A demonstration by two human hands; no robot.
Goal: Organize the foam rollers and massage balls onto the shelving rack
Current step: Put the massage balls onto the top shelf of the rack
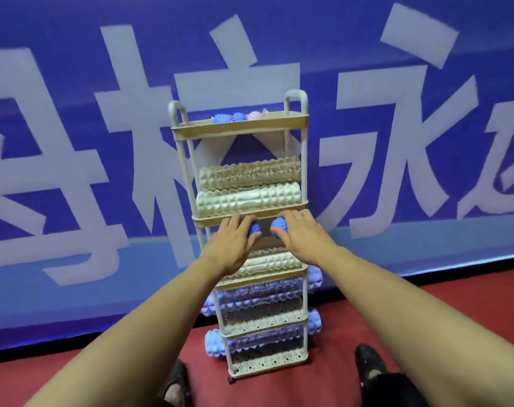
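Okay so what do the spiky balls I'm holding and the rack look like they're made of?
Spiky balls: likely soft rubber or PVC, matte blue, covered in moulded nubs. Rack: apparently painted metal tubing with cream trays, the lower ones perforated; plastic trays can't be ruled out.

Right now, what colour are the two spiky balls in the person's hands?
Both are blue: one in the left hand, one in the right hand, in the head view.

A gym or sports hall: a cream tiered shelving rack [240, 133] of ridged foam rollers [249, 198] and spiky massage balls [222, 118] stands on red floor matting [426, 301] against a blue banner [73, 113] printed with large white characters.
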